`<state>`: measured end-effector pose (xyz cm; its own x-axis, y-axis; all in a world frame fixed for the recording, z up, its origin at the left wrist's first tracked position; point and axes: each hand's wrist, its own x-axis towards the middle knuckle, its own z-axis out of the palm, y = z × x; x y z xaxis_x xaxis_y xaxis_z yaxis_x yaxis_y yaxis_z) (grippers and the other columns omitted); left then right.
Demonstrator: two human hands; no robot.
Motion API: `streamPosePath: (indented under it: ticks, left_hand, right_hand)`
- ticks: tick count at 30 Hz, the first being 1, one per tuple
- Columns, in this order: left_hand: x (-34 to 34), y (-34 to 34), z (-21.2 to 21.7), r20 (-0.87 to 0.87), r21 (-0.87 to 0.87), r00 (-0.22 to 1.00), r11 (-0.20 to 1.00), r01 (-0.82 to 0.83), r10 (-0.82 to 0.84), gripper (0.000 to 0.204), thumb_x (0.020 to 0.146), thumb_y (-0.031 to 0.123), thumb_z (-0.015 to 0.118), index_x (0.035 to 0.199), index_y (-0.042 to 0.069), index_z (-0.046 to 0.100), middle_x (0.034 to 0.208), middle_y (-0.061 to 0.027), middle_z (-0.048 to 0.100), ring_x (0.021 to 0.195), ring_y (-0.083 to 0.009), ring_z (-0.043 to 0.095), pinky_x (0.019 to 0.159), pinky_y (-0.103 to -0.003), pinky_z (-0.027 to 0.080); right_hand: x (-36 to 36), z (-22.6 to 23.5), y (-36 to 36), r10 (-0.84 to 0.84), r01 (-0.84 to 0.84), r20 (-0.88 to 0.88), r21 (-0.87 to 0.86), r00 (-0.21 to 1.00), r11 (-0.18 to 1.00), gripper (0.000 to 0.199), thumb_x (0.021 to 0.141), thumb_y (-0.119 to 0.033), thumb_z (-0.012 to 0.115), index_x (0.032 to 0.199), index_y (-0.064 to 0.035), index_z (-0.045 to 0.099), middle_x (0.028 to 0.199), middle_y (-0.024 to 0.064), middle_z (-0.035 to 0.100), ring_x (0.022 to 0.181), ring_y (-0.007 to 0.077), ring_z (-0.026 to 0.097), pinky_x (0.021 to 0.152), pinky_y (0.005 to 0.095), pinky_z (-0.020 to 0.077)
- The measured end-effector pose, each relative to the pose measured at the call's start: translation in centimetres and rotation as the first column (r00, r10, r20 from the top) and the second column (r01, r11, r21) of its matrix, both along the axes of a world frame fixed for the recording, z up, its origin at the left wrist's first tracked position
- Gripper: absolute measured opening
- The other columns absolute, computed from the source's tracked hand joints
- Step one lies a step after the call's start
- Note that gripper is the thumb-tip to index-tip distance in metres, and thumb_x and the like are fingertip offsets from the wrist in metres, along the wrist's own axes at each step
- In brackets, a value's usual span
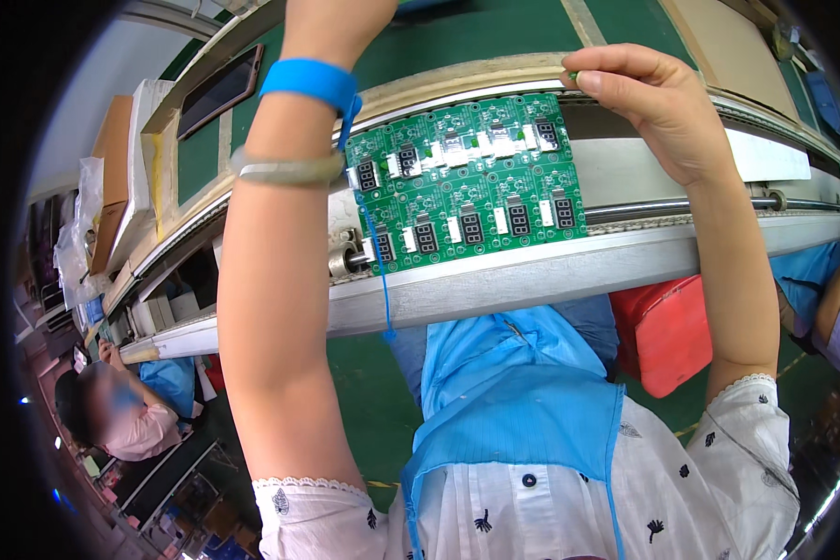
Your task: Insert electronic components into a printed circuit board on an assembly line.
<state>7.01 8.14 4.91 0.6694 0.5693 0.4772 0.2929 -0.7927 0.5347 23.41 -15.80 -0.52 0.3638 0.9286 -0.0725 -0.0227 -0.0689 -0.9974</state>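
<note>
A green circuit board panel (509, 177) lies on the conveyor rails in front of me, fitted with two rows of black digit displays and white connectors. My right hand (649, 107) is raised beyond the panel's right end. Its thumb and index finger pinch a small green component (574, 77). My left hand (341, 21) reaches past the panel's far left side, and its fingers are cut off by the top edge. Around my left wrist sit a blue wrist strap (310, 78) and a pale bangle (289, 168). A thin blue cord (385, 289) hangs across the panel's left end.
The metal conveyor rail (513, 274) runs across in front of me, with a steel rod (672, 207) behind it. A phone-like device (220, 91) lies at the far left, near a cardboard box (112, 182). Co-workers (140, 420) sit at both sides. A red stool (665, 331) stands right.
</note>
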Motion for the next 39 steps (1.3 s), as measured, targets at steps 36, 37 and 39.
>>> streamPosePath:
  ticks: [36,37,39]
  left_hand:
    - [-15.0,-4.3,-4.2,0.258,-0.736,0.966,0.652,0.184,0.019,0.024,0.095,0.006,0.073,0.118,0.000,0.075,0.108,-0.0095,0.076,0.102,-0.0135,0.070,0.093,-0.024,0.052]
    - [-14.9,-4.3,-4.2,0.260,-0.738,0.965,0.649,0.185,0.021,0.024,0.095,0.005,0.073,0.118,0.000,0.075,0.108,-0.0094,0.076,0.102,-0.0134,0.070,0.093,-0.024,0.052]
    - [-14.8,-4.3,-4.3,0.263,-0.741,0.965,0.646,0.184,0.026,0.024,0.095,0.005,0.073,0.119,0.000,0.075,0.108,-0.0093,0.076,0.102,-0.0133,0.070,0.094,-0.024,0.052]
  right_hand:
    - [-3.1,0.6,-0.9,0.057,-0.133,0.837,0.019,0.545,0.991,0.027,0.085,0.004,0.072,0.111,-0.0021,0.076,0.098,0.0088,0.069,0.091,0.0190,0.072,0.080,0.0296,0.0582]
    - [-3.1,0.6,-0.9,0.046,-0.137,0.844,0.032,0.534,0.990,0.027,0.084,0.005,0.072,0.111,-0.0018,0.075,0.098,0.0089,0.069,0.092,0.0189,0.072,0.080,0.0296,0.0585]
    - [-3.3,0.8,-0.9,0.052,-0.134,0.847,0.023,0.529,0.991,0.028,0.084,0.005,0.072,0.111,-0.0017,0.075,0.098,0.0087,0.069,0.092,0.0188,0.072,0.080,0.0294,0.0584]
